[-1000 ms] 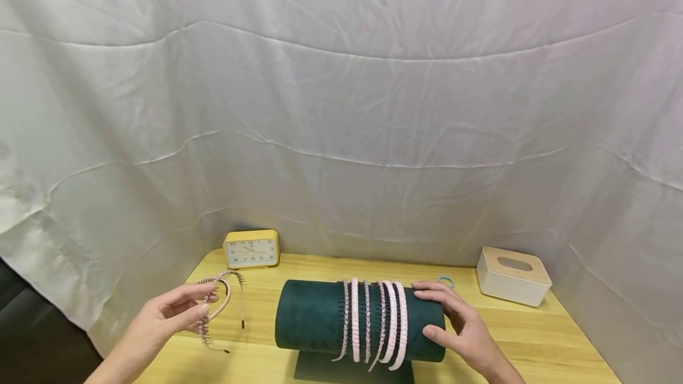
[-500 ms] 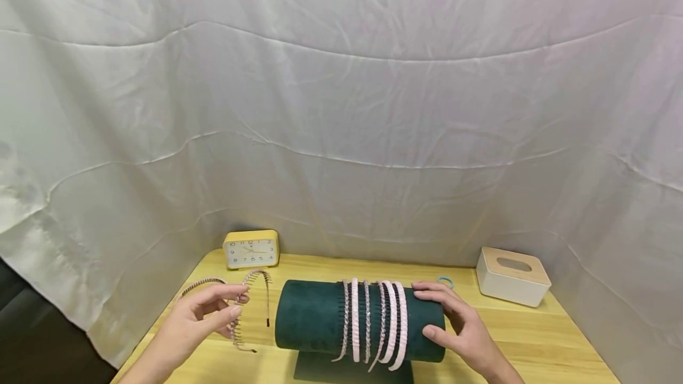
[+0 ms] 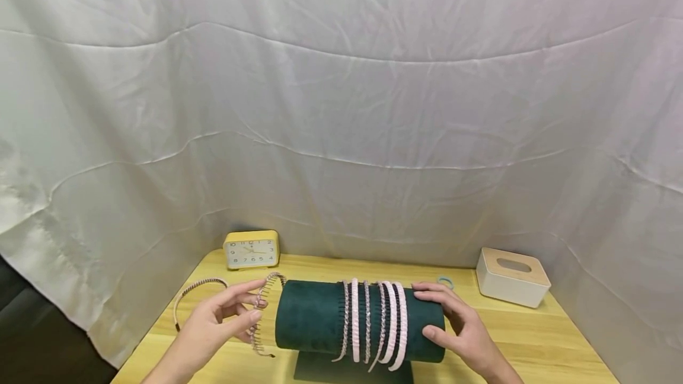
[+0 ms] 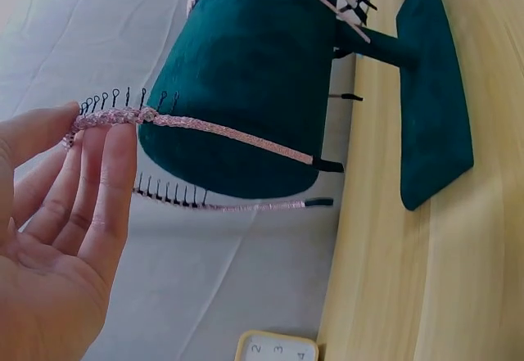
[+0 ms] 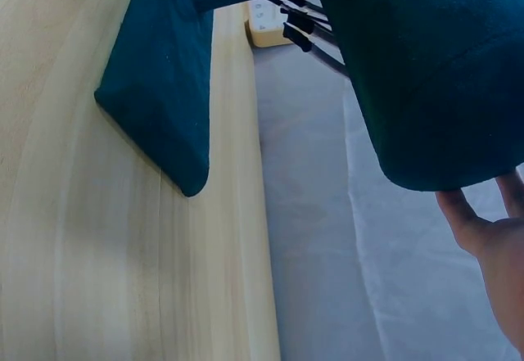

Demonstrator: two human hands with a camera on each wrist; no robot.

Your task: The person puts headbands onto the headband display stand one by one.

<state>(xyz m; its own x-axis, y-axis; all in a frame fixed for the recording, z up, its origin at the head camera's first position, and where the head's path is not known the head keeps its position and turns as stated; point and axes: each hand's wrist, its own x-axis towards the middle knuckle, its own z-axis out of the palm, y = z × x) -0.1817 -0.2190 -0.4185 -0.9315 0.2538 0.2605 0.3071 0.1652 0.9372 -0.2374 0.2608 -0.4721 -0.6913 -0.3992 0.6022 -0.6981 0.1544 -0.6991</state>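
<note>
My left hand (image 3: 210, 328) pinches a thin pink braided headband (image 4: 237, 135) with dark teeth between thumb and fingertips. The headband is upright at the left end of a dark green padded roll stand (image 3: 309, 316), and in the left wrist view its arms pass on either side of that end. Over the roll's right half sit several headbands (image 3: 354, 320), some thin and glittery with teeth, some thicker and pale pink. My right hand (image 3: 463, 329) holds the roll's right end, fingers over the top and thumb on the front; the right wrist view shows fingertips (image 5: 458, 214) against that end.
Another toothed headband (image 3: 187, 290) lies on the wooden table (image 3: 512, 336) at the left. A yellow alarm clock (image 3: 251, 250) stands behind it. Behind the roll's right end are a teal hair tie (image 3: 445, 281) and a white tissue box (image 3: 509, 280). A pale curtain (image 3: 373, 206) encloses the back and sides.
My left hand has moved right with the toothed headband, from beside the roll to its left end. The headband on the table has come into fuller view. My right hand has stayed in place.
</note>
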